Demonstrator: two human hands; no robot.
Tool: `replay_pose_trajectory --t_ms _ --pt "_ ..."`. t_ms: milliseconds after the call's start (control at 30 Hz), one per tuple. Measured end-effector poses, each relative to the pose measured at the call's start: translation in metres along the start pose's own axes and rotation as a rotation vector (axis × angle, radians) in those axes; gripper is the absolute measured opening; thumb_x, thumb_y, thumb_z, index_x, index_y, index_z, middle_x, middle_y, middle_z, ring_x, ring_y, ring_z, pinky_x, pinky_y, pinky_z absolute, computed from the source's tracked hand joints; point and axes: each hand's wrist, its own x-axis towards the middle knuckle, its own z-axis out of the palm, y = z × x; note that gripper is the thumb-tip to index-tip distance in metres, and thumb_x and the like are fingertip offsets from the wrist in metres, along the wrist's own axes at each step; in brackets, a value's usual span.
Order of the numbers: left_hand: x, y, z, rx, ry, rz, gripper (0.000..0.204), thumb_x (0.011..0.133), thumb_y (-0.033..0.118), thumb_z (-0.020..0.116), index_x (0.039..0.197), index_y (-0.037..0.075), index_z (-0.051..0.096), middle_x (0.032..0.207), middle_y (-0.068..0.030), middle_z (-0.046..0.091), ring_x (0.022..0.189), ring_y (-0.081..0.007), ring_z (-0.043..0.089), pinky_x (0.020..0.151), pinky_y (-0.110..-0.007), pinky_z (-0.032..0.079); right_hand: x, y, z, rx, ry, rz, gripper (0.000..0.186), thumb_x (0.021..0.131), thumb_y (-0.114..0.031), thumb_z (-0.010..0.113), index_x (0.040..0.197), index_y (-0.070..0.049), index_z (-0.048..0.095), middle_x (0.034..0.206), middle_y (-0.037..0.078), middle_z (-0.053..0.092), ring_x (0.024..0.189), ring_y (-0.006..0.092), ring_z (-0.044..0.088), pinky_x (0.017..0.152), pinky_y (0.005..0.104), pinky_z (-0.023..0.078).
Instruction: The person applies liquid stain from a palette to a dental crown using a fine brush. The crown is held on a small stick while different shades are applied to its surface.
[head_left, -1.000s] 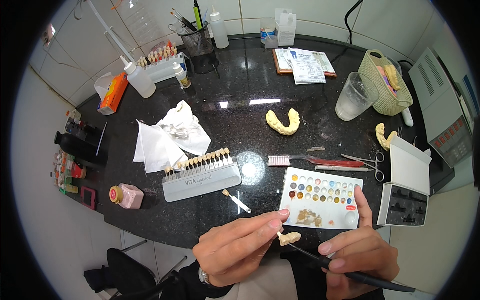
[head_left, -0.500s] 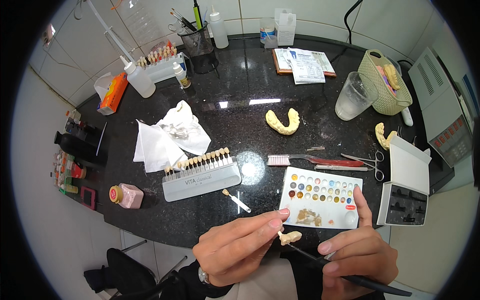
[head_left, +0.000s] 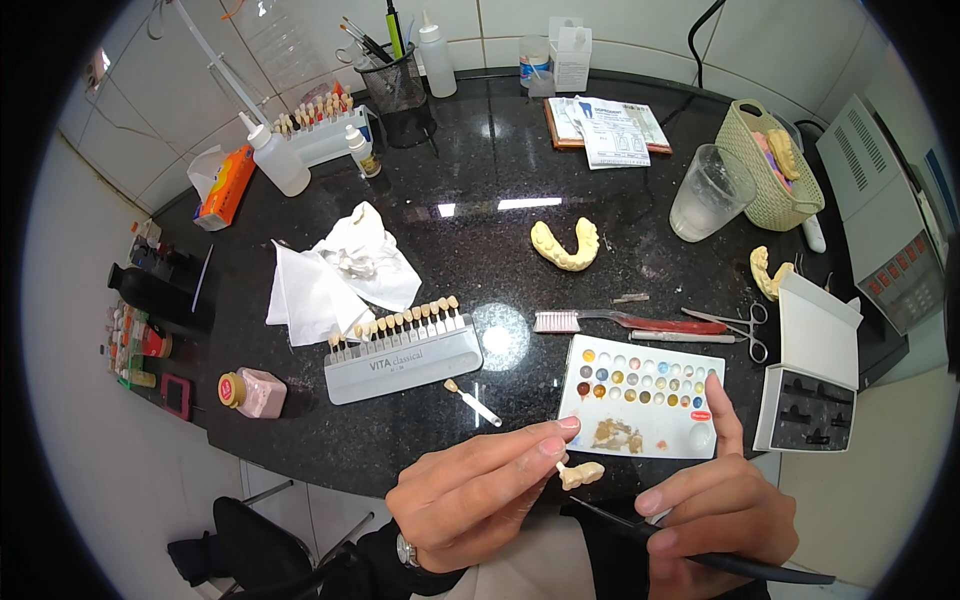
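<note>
My left hand (head_left: 478, 490) pinches a small cream tooth piece (head_left: 580, 473) between thumb and forefinger, just off the near edge of the black counter. My right hand (head_left: 718, 502) grips a thin black brush (head_left: 700, 550) that lies across its fingers, with the forefinger stretched up onto the white colour palette (head_left: 645, 395). The palette has rows of small coloured wells and a brown smear near its front. The brush tip is hidden behind my left hand.
A tooth shade guide (head_left: 403, 345) on a grey holder, a loose shade tab (head_left: 472, 402), a red toothbrush (head_left: 620, 322), scissors (head_left: 735, 325), a dental cast (head_left: 565, 245), crumpled tissues (head_left: 340, 270), a clear cup (head_left: 705, 195), a woven basket (head_left: 770, 165), an open white box (head_left: 810, 370) and bottles stand on the counter (head_left: 500, 150).
</note>
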Motion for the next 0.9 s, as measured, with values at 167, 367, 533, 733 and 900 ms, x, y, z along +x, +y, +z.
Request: replay_pose_trajectory --t_ms 167,367,533,733,900 --pt "-0.0021 -0.0021 -0.0011 0.015 0.011 0.002 0.021 0.070 -0.011 0.059 0.090 -0.002 0.058 0.082 -0.0239 0.062 0.073 -0.0255 0.064 0.058 -0.025 0.053 0.0000 0.0030 0.0017 -0.010 0.033 -0.012 0.007 0.073 -0.006 0.059 0.073 -0.009 0.052 0.067 0.003 0.056 0.070 0.0162 0.061 0.094 0.0618 0.022" --pt "-0.0048 -0.0060 0.0003 -0.007 0.036 0.010 0.032 0.062 -0.009 0.067 0.093 -0.001 0.061 0.086 -0.0186 0.063 0.073 -0.0229 0.065 0.056 -0.024 0.052 0.0002 0.0058 -0.0007 -0.042 -0.011 -0.021 0.006 0.073 -0.005 0.057 0.074 -0.009 0.052 0.066 0.004 0.056 0.069 0.0157 0.061 0.094 0.0617 0.023" --pt "-0.0063 -0.0059 -0.0047 -0.004 0.040 0.003 0.032 0.063 -0.008 0.067 0.093 -0.001 0.061 0.086 -0.0188 0.063 0.073 -0.0230 0.065 0.056 -0.025 0.053 0.0001 0.0047 0.0046 -0.011 0.011 -0.001 0.006 0.073 -0.005 0.058 0.073 -0.009 0.052 0.065 0.004 0.056 0.069 0.0152 0.061 0.094 0.0616 0.023" --pt "-0.0036 -0.0041 0.0013 -0.023 0.012 0.017 0.028 0.066 -0.009 0.064 0.092 -0.001 0.060 0.085 -0.0203 0.062 0.073 -0.0234 0.064 0.057 -0.025 0.053 -0.0019 0.0003 -0.0011 -0.038 0.042 0.000 0.007 0.073 -0.004 0.058 0.073 -0.009 0.053 0.066 0.005 0.057 0.068 0.0150 0.061 0.094 0.0609 0.023" --pt "-0.0058 -0.0063 -0.0045 -0.003 0.027 0.015 0.033 0.063 -0.009 0.066 0.094 -0.001 0.060 0.087 -0.0185 0.063 0.073 -0.0229 0.065 0.056 -0.025 0.053 0.0003 0.0049 0.0021 -0.012 -0.007 -0.008 0.008 0.072 -0.002 0.057 0.075 -0.008 0.053 0.068 0.007 0.058 0.069 0.0153 0.061 0.094 0.0605 0.024"
